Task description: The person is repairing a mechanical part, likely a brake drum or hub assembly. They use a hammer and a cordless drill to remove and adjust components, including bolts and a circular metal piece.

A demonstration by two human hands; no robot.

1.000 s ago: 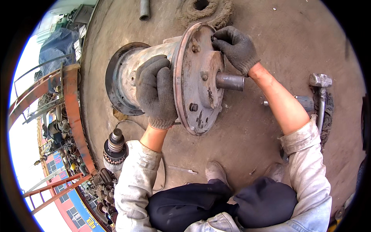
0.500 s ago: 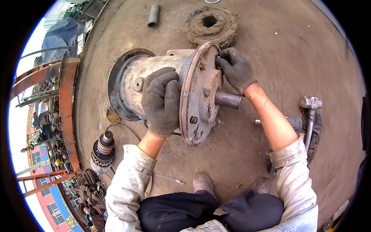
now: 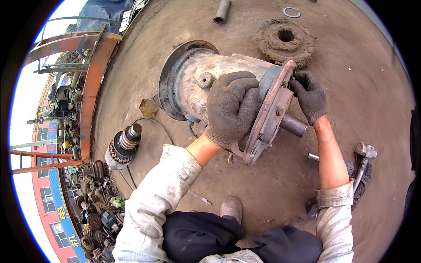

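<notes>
A worn cylindrical motor housing point(image 3: 188, 83) lies on its side on the ground in front of me. Its round end flange point(image 3: 253, 142) faces right, and a steel shaft point(image 3: 294, 126) sticks out of it. My gloved left hand point(image 3: 232, 107) rests against the housing just behind the flange, fingers curled; whatever lies inside them is hidden. At the flange's far right edge, my gloved right hand point(image 3: 310, 95) has its fingers pinched together. Their tips touch the flange's face, and the small part there cannot be made out. A bolt head point(image 3: 279, 113) shows on the flange.
A rotor with slip rings point(image 3: 124, 147) stands at the left. A hammer point(image 3: 365, 155) and a partly hidden power tool point(image 3: 348, 167) lie at the right. Beyond the housing are a dirt-caked round part point(image 3: 287, 46), a pipe point(image 3: 222, 12) and a metal ring point(image 3: 291, 12). Scrap parts point(image 3: 94, 219) fill the left edge.
The view has shifted, so the housing and ground objects appear farther right. Both hands stay at the flange, the right one still pinched at its far edge.
</notes>
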